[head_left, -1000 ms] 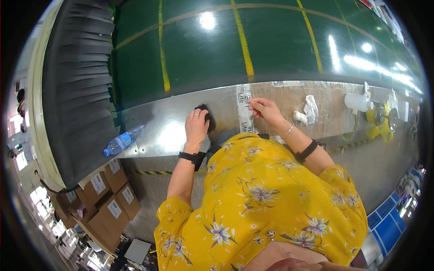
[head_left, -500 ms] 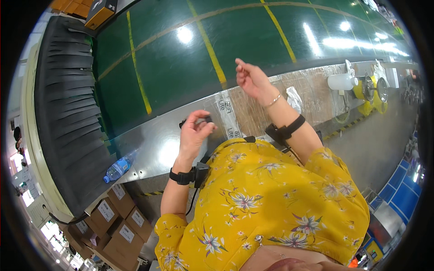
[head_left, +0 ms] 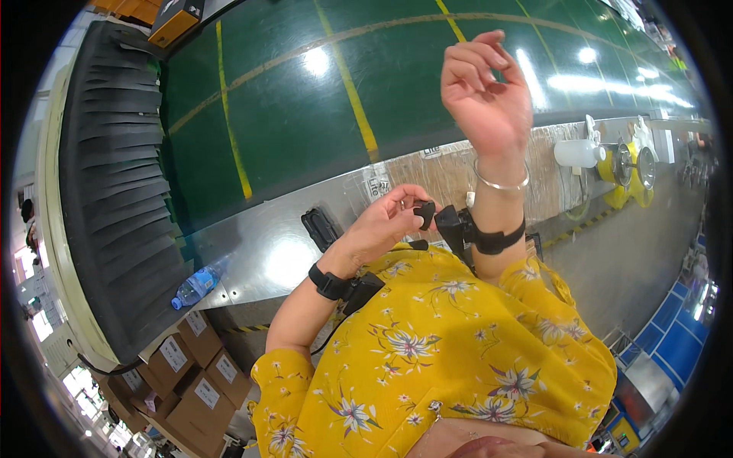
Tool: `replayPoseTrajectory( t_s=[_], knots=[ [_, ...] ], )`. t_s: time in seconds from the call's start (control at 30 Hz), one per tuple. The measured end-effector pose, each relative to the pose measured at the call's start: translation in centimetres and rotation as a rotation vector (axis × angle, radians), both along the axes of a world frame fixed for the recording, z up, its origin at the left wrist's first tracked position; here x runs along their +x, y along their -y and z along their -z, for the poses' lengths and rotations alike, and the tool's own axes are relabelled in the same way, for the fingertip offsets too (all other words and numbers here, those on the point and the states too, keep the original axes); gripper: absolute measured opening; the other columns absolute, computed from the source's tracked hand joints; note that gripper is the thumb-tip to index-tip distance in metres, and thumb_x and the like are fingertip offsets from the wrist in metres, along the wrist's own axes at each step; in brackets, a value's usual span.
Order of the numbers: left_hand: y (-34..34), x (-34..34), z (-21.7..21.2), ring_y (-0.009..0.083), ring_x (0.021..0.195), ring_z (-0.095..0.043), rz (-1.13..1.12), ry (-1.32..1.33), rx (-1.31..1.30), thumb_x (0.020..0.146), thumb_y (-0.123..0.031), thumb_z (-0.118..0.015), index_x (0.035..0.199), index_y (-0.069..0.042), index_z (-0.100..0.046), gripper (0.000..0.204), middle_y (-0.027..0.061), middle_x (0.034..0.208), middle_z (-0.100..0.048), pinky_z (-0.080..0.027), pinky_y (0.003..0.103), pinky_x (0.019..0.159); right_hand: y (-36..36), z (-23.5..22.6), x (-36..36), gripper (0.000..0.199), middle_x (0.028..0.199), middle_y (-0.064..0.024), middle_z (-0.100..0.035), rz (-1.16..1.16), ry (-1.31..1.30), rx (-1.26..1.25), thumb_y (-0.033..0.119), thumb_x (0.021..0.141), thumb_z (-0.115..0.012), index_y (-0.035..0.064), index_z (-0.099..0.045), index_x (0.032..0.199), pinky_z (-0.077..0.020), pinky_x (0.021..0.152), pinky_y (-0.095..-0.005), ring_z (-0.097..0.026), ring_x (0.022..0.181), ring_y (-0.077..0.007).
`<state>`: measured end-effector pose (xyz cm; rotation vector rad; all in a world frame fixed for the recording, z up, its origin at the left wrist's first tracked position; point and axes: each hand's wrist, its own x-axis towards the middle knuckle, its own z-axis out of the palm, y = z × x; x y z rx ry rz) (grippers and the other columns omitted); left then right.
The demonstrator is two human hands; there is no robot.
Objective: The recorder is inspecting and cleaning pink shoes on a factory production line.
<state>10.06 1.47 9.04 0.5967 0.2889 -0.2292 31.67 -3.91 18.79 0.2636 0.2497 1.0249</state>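
My left hand (head_left: 378,229) pinches a small black block-shaped piece (head_left: 424,214) between thumb and fingers. That piece is close beside the black box-like device (head_left: 450,227) strapped to my right wrist; whether they touch I cannot tell. Raised over the green conveyor belt (head_left: 267,130), my right hand (head_left: 487,99) holds nothing, its fingers loosely bent and apart. A bracelet rings that wrist. My left wrist carries a strapped black device (head_left: 359,292) too. On the metal ledge (head_left: 267,233), left of my left hand, lies a black oblong tray-like object (head_left: 320,229).
A blue-labelled bottle (head_left: 197,287) lies at the ledge's left end, near a black strip curtain (head_left: 118,191). Cardboard boxes (head_left: 206,404) are stacked below. A white bottle (head_left: 579,153) and metal discs with yellow material (head_left: 630,164) are at right.
My left hand has moved right, toward my right wrist, uncovering the black tray-like object. My right hand has risen and shifted right, its forearm now upright.
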Motion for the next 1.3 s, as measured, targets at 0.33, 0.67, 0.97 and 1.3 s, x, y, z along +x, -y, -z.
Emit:
replayPoseTrajectory(
  t_s=[0.33,0.67,0.97,1.3],
  knots=[
    [-0.9,0.2,-1.9,0.0148,0.112,-0.057,0.053,0.155,0.059,0.079,-0.006,-0.079,0.126,-0.004,-0.055,0.052,0.0112,0.128,-0.055,-0.046,0.029,0.098,2.4,-3.1,-1.9,0.018,0.065,0.0032,-0.045,0.062,0.093,0.172,0.012,0.091,-0.049,0.0088,-0.066,0.088,-0.0271,0.056,-0.025,-0.034,0.06,-0.0094],
    [-0.6,0.8,-2.2,0.0077,0.079,-0.061,-0.026,0.053,0.216,0.08,-0.001,-0.077,0.115,-0.008,-0.049,0.045,0.0092,0.114,-0.059,-0.052,0.02,0.069,2.2,-2.1,-1.6,0.019,0.065,0.0036,-0.042,0.037,0.097,0.131,0.013,0.091,-0.048,0.0085,-0.066,0.087,-0.026,0.056,-0.0251,-0.033,0.059,-0.0093],
    [-0.3,0.7,-1.3,0.0053,0.065,-0.054,-0.032,0.018,0.266,0.093,0.0,-0.059,0.108,-0.008,-0.048,0.021,0.0052,0.101,-0.057,-0.037,0.017,0.051,2.0,-1.4,-1.8,0.018,0.066,0.0036,-0.042,0.024,0.092,0.117,0.014,0.091,-0.048,0.0091,-0.066,0.087,-0.0265,0.057,-0.0257,-0.033,0.059,-0.0098],
    [-0.2,1.0,-1.2,0.0163,0.098,-0.053,0.02,0.001,-0.149,0.098,-0.021,-0.046,0.145,-0.002,-0.036,0.052,0.0129,0.127,-0.053,-0.043,0.03,0.089,2.2,-0.6,-1.5,0.019,0.066,0.0034,-0.043,0.021,0.104,0.09,0.015,0.092,-0.048,0.0094,-0.065,0.088,-0.0276,0.058,-0.0259,-0.034,0.06,-0.0105]
  ],
)
